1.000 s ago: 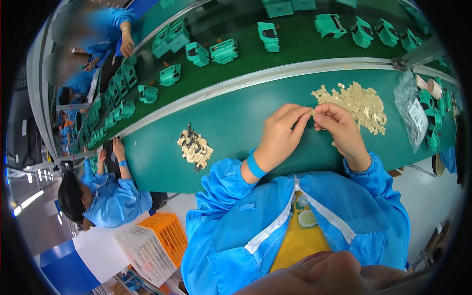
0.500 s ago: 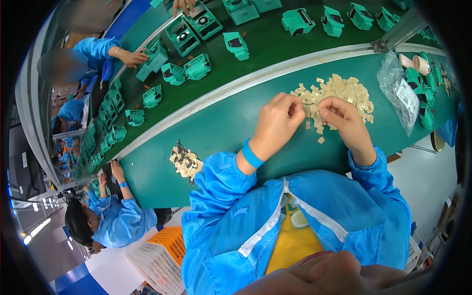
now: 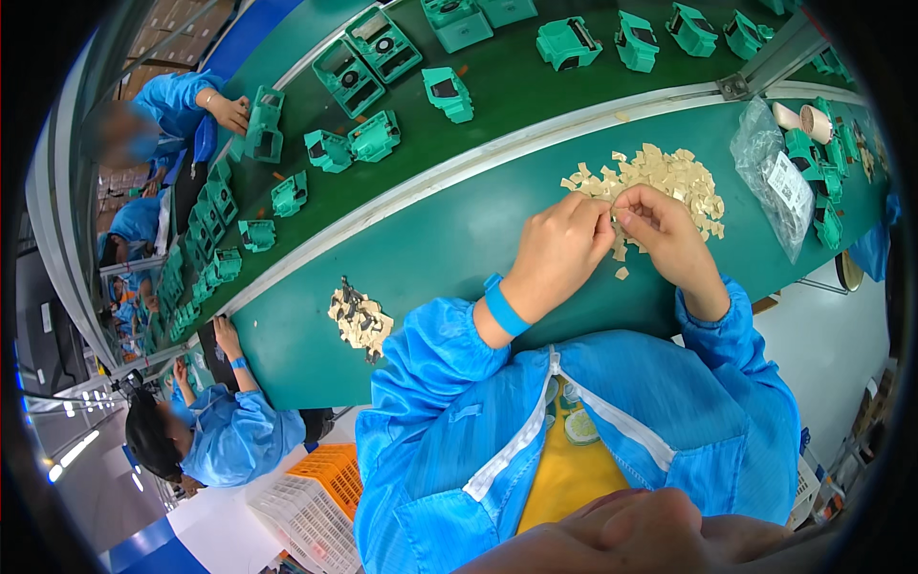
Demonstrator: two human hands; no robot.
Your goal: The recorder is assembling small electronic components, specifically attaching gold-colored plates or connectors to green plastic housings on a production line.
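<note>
1. Left hand (image 3: 562, 251), right hand (image 3: 669, 239) moved together; fingertips pinched, can't tell on what.
2. Bag (image 3: 770, 187) near desk's (image 3: 459, 239) right end; contents unclear.
3. Tan bits (image 3: 681, 180) near far edge, hands partly blocking.

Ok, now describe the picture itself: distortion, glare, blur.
In the head view, the white rail bows and the corners go black; in the same head view, the ceiling lights burn out white and the clear plastic bag has pale glints; there too, the left hand and right hand look fairly sharp, but anything pinched between them is too small to identify.
</note>
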